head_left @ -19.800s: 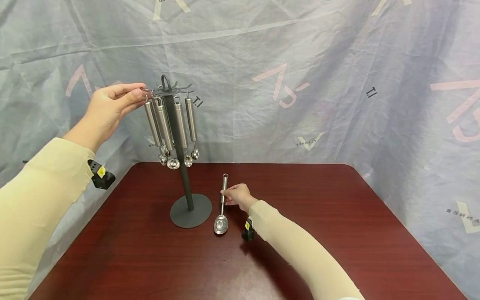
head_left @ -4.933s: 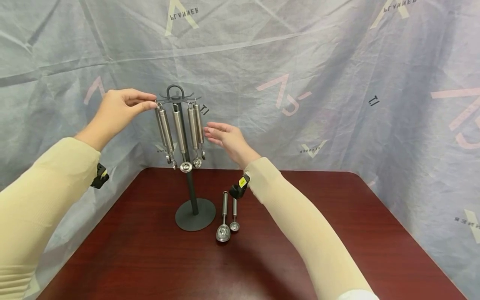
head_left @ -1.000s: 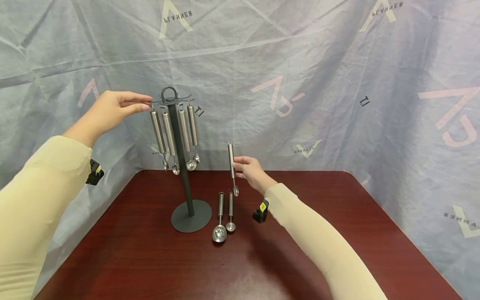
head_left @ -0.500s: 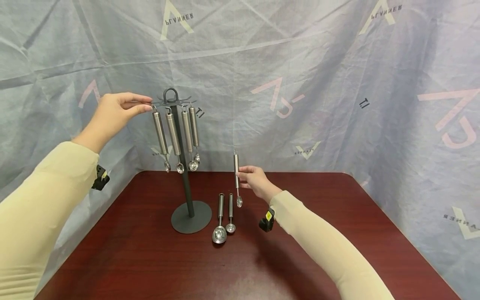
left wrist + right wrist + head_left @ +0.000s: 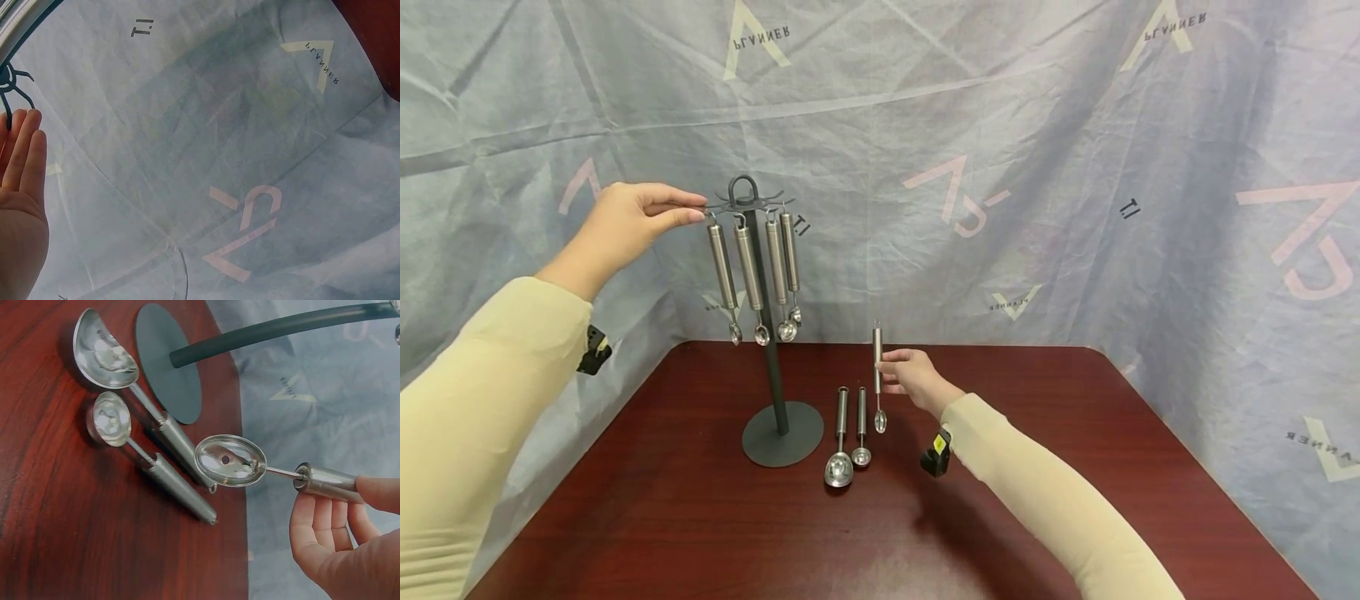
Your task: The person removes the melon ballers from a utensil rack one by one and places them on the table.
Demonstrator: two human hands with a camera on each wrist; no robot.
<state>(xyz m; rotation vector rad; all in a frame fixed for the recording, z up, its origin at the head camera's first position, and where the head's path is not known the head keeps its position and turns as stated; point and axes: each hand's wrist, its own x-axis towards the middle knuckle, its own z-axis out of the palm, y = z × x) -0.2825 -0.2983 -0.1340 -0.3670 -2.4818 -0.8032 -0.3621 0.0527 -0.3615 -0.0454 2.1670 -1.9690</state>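
In the head view my left hand (image 5: 625, 221) pinches a hook arm at the top of a dark utensil stand (image 5: 747, 200), thumb below and fingers above. Several steel scoops (image 5: 749, 267) hang from its hooks, bowls down. My right hand (image 5: 917, 379) holds a steel melon baller upright by its handle, the ring end up, over the table. The right wrist view shows this melon baller (image 5: 209, 464) with an oval bowl and a small hole in it. On the table lie a large oval scoop (image 5: 838, 470) and a smaller round melon baller (image 5: 861, 456), side by side.
The stand's round base (image 5: 760, 446) rests on the reddish-brown table (image 5: 1045, 433), left of the two scoops. A grey printed cloth (image 5: 1060, 217) hangs behind the table and along its sides.
Since five seconds ago, my right hand has taken the oval melon baller from the stand. Over the last second it has lowered it towards the table. My left hand stays at the stand's hook.
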